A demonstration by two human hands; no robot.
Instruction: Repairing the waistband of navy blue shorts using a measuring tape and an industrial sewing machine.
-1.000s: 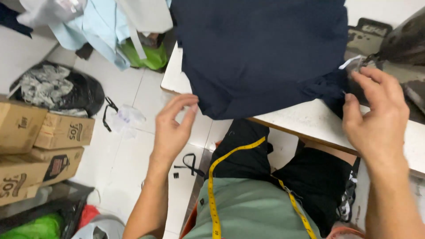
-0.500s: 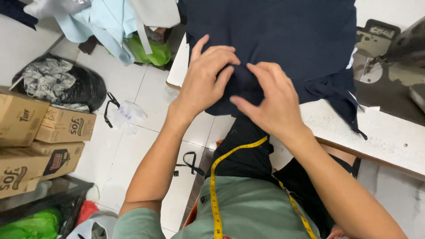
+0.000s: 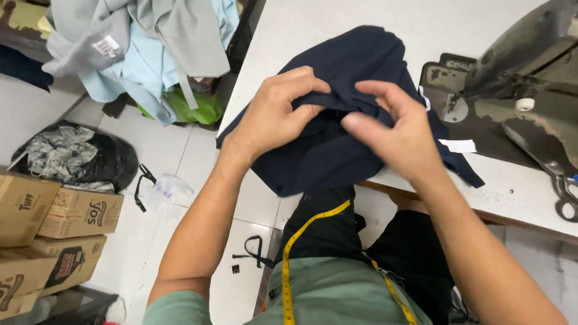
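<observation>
Navy fabric piece lies bunched on the near edge of the white table, one corner hanging over the front edge toward the person's lap. Left hand sits on the cloth, fingers curled, its grip pinching a raised fold of the fabric along the top. Right hand is just beside it, meeting the same fold; thumb and forefinger curve toward each other at the ridge, but whether that grip is pressed onto the cloth or slightly spread I cannot tell. The two hands nearly touch over the middle of the piece. To the right on the table stands a worn grey sewing machine, its base close to the cloth's right edge; a small white label lies on the table between cloth and machine. Scissors rest at the far right edge of the table. A yellow measuring tape hangs around the person's neck over a green shirt and dark trousers. On the tiled floor to the left: a black bag stuffed with patterned scraps, stacked cardboard boxes, a clear plastic bag. A heap of pale blue and grey garments hangs at upper left, beside the table.
</observation>
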